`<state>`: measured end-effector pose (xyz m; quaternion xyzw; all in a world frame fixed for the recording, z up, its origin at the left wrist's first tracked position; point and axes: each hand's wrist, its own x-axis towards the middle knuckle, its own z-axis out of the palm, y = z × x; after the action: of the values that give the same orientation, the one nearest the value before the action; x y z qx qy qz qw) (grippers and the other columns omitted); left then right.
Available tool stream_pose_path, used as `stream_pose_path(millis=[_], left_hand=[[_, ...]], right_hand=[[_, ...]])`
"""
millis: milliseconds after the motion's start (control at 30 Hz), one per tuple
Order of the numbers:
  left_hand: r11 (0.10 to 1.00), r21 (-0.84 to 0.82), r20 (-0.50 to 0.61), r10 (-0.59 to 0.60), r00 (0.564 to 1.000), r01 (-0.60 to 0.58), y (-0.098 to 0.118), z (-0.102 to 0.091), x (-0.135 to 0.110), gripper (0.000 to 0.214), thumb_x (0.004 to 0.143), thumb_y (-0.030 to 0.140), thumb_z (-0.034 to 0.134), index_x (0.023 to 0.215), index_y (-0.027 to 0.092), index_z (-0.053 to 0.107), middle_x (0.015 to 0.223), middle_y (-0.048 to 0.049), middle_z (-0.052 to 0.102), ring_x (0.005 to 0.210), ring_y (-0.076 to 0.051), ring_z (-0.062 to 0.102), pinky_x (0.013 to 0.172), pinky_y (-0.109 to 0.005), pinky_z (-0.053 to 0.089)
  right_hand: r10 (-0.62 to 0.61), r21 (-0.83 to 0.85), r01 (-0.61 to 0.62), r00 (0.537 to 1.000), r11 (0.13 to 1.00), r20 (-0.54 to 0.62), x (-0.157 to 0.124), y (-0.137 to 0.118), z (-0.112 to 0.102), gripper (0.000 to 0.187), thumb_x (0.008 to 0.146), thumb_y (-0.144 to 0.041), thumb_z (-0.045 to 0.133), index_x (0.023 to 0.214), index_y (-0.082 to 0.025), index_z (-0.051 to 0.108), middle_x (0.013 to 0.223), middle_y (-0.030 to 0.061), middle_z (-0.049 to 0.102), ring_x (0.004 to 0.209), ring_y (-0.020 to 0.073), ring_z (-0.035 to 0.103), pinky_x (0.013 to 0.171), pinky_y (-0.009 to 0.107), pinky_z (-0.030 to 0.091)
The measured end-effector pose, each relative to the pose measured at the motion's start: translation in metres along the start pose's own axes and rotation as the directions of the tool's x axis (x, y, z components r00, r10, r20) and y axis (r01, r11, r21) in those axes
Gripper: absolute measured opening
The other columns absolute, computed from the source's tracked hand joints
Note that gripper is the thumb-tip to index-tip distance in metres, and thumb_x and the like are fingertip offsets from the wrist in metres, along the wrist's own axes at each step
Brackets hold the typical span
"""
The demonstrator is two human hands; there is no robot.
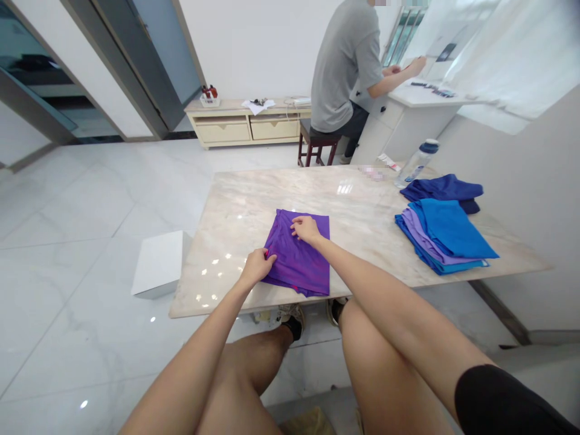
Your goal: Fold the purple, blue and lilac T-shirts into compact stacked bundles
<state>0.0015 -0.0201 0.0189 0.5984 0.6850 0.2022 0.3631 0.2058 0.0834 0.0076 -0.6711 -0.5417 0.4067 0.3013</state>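
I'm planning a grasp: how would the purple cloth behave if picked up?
Probably floppy: the purple cloth is wrinkled near the left hand. Likely light, since its layers look thin. It might come unfolded if lifted by one edge, because its lower edge shows uneven layers.

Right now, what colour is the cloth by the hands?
The cloth is purple, clearest in the head view.

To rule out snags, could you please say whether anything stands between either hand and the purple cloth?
Nothing visible does: the left hand is at the left edge of the purple cloth, and the right hand is over its upper part.
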Motion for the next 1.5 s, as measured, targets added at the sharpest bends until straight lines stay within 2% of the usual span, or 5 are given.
stream_pose_path(millis=[267, 900, 1133, 1267, 1500], left_hand=[[0.994, 0.112, 0.007, -0.015, 1.000, 0.014, -0.026, -0.020, -0.002, 0.023, 0.093, 0.031, 0.071, 0.073, 0.020, 0.071, 0.069, -0.0048, 0.073, 0.073, -0.024, 0.070, 0.068, -0.029, 0.041], [0.893, 0.450, -0.205, 0.085, 0.975, 0.017, -0.049, -0.034, -0.003, 0.035, 0.104, 0.044, 0.066, 0.127, 0.017, 0.065, 0.124, -0.0186, 0.076, 0.116, -0.034, 0.073, 0.096, -0.038, 0.053], [0.856, 0.495, -0.115, -0.105, 0.988, 0.148, -0.017, -0.029, -0.011, 0.030, 0.107, 0.041, 0.059, 0.124, 0.019, 0.070, 0.130, -0.0219, 0.078, 0.122, -0.035, 0.075, 0.091, -0.036, 0.052], [0.818, 0.554, -0.066, -0.143, 0.988, 0.155, -0.007, -0.030, -0.032, 0.019, 0.088, 0.038, 0.081, 0.096, 0.022, 0.076, 0.108, -0.0186, 0.084, 0.110, -0.035, 0.079, 0.085, -0.034, 0.054], [0.855, 0.498, -0.101, -0.106, 0.989, 0.143, 0.005, -0.032, -0.056, 0.014, 0.088, 0.033, 0.079, 0.084, 0.021, 0.074, 0.107, -0.0202, 0.084, 0.114, -0.037, 0.078, 0.091, -0.037, 0.053]], right_hand=[[-0.220, -0.258, 0.208, 0.975, 0.944, -0.020, -0.008, 0.018, -0.022, 0.036, 0.101, -0.009, 0.055, 0.124, -0.017, 0.082, 0.131, 0.0100, 0.081, 0.126, 0.0219, 0.074, 0.120, 0.036, 0.052], [-0.480, -0.665, 0.394, 0.875, 0.634, 0.062, -0.026, 0.031, -0.046, 0.037, 0.105, -0.019, 0.046, 0.135, -0.013, 0.068, 0.139, 0.0228, 0.062, 0.128, 0.0386, 0.049, 0.110, 0.051, 0.041], [-0.462, -0.332, 0.943, 0.305, 0.025, 0.833, -0.086, 0.056, -0.087, 0.030, 0.108, -0.021, 0.052, 0.132, -0.015, 0.068, 0.136, 0.0185, 0.067, 0.116, 0.0287, 0.060, 0.100, 0.041, 0.045], [-0.325, -0.434, 0.896, 0.438, 0.088, 0.838, -0.107, 0.057, -0.109, 0.034, 0.100, -0.014, 0.058, 0.131, -0.015, 0.072, 0.135, 0.0184, 0.070, 0.115, 0.0289, 0.069, 0.096, 0.039, 0.051], [-0.182, -0.607, 0.490, 0.848, 0.626, 0.497, -0.127, 0.056, -0.110, 0.039, 0.106, -0.032, 0.062, 0.136, -0.011, 0.076, 0.136, 0.0209, 0.077, 0.124, 0.0303, 0.075, 0.101, 0.033, 0.056]])
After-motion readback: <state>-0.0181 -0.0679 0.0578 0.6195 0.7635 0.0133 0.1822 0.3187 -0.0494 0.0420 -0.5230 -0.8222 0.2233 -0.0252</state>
